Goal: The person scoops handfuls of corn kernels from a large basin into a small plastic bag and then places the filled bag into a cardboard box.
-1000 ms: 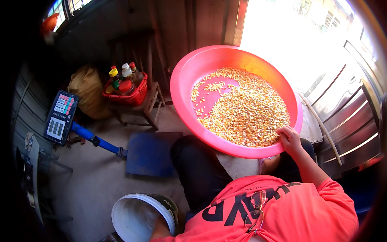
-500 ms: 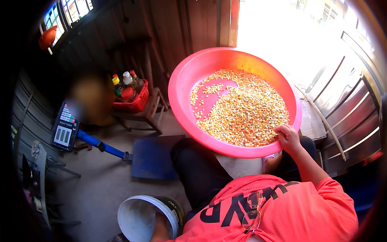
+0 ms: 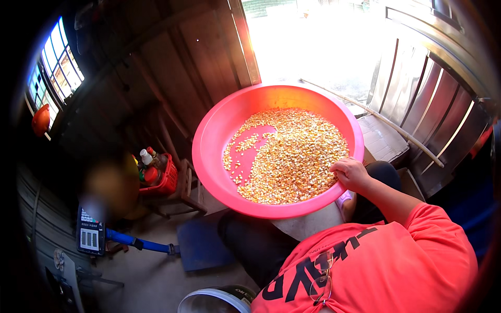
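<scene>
My right hand (image 3: 348, 172) is closed on the right rim of a large pink plastic basin (image 3: 210, 156), which is held above my dark-trousered legs. Yellow corn kernels (image 3: 295, 156) cover much of its bottom, with a bare pink patch and scattered kernels on the left. My left hand is out of view; the white bucket (image 3: 214, 302) at the lower edge shows only its upper part. Eyeglasses (image 3: 322, 276) hang on the front of my red shirt.
A red basket of bottles (image 3: 166, 182) rests on a wooden chair (image 3: 190, 194). A blue platform scale (image 3: 201, 242) with a display (image 3: 90, 235) stands at lower left. A long pole (image 3: 396, 130) and flattened cardboard (image 3: 378, 136) lie by the bright doorway. An orange helmet (image 3: 40, 120) hangs by the window.
The view has tilted up, so the window and chair sit differently and the bucket is lower. The basin appears further left. My left hand, earlier inside the bucket, has left the picture.
</scene>
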{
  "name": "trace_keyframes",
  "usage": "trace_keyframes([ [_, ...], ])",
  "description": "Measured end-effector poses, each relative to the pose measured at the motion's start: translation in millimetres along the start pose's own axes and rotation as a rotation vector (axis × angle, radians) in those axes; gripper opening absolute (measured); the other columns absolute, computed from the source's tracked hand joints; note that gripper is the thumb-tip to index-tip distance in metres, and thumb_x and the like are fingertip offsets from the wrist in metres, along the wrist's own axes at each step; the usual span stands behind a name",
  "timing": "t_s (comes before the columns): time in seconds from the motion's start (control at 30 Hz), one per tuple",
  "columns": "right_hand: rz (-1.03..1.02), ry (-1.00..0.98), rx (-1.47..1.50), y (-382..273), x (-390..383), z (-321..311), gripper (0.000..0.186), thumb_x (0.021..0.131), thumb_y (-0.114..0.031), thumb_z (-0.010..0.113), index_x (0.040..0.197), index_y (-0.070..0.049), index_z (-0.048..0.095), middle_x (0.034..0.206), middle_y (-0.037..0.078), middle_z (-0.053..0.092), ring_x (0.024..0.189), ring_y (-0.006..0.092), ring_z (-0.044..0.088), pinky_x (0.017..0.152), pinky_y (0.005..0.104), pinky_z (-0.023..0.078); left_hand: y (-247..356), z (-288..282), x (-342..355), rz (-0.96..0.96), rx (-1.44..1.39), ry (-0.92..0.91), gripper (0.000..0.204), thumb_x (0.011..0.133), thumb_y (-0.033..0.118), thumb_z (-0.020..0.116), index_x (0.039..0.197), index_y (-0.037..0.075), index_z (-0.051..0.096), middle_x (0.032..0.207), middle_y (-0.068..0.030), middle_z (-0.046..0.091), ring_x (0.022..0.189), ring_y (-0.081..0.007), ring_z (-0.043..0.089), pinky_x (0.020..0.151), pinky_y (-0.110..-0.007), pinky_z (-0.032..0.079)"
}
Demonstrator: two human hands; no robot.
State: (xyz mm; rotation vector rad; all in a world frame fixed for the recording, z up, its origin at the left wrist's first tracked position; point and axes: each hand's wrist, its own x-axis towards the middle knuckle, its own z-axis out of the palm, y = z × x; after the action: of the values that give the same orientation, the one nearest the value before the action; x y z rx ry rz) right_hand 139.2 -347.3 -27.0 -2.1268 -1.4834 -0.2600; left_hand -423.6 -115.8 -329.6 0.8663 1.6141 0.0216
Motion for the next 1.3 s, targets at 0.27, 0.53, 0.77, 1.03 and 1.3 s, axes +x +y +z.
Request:
trace_keyframes([
  [0.27, 0.025, -0.018, -0.014, -1, 0, -1, 0.008, 0.075, -0.012, 0.053, 0.08, -0.01, 0.059, 0.071, 0.007, 0.06, 0.072, 0.0259, 0.059, 0.068, 0.0377, 0.045, -7, -11, 1, 0.0, -0.042, 0.02, 0.034, 0.082, 0.029, 0.049, 0.107, 0.007, 0.053, 0.089, -0.01, 0.06, 0.07, -0.0228, 0.059, 0.057, -0.038, 0.048],
  [0.53, -0.014, 0.023, 0.047, -2, 0, 0, 0.008, 0.076, -0.01, 0.053, 0.08, -0.008, 0.059, 0.074, 0.007, 0.06, 0.073, 0.0258, 0.059, 0.068, 0.0379, 0.044, -77, -83, -35, 0.122, -0.414, 0.182, 0.034, 0.082, 0.03, 0.049, 0.106, 0.006, 0.054, 0.088, -0.0101, 0.06, 0.069, -0.023, 0.059, 0.057, -0.038, 0.048],
  [0.77, -0.013, 0.054, 0.091, -8, -1, -5, 0.008, 0.076, -0.007, 0.053, 0.08, -0.008, 0.059, 0.072, 0.008, 0.058, 0.072, 0.0263, 0.058, 0.067, 0.0364, 0.043, -86, -116, -95, 0.112, 0.321, 0.132, 0.026, 0.081, 0.025, 0.047, 0.083, 0.001, 0.055, 0.07, -0.0134, 0.057, 0.06, -0.025, 0.058, 0.056, -0.035, 0.05],
  [1.03, -0.061, 0.105, 0.111, -3, -4, -5, 0.009, 0.076, -0.005, 0.053, 0.081, -0.008, 0.059, 0.073, 0.009, 0.06, 0.071, 0.0272, 0.058, 0.066, 0.0363, 0.043, -23, -132, -169, 0.327, 0.096, 0.49, 0.012, 0.078, 0.017, 0.05, 0.076, 0.007, 0.056, 0.064, -0.0058, 0.053, 0.061, -0.0195, 0.057, 0.052, -0.034, 0.046],
  [1.3, -0.076, 0.126, 0.129, -2, -5, -6, 0.008, 0.076, -0.006, 0.053, 0.081, -0.007, 0.058, 0.075, 0.01, 0.06, 0.072, 0.0278, 0.058, 0.066, 0.0365, 0.042, 54, -124, -239, 0.54, -0.638, 0.57, 0.024, 0.087, 0.027, 0.052, 0.095, 0.005, 0.053, 0.084, -0.0074, 0.055, 0.071, -0.0196, 0.056, 0.059, -0.034, 0.048],
])
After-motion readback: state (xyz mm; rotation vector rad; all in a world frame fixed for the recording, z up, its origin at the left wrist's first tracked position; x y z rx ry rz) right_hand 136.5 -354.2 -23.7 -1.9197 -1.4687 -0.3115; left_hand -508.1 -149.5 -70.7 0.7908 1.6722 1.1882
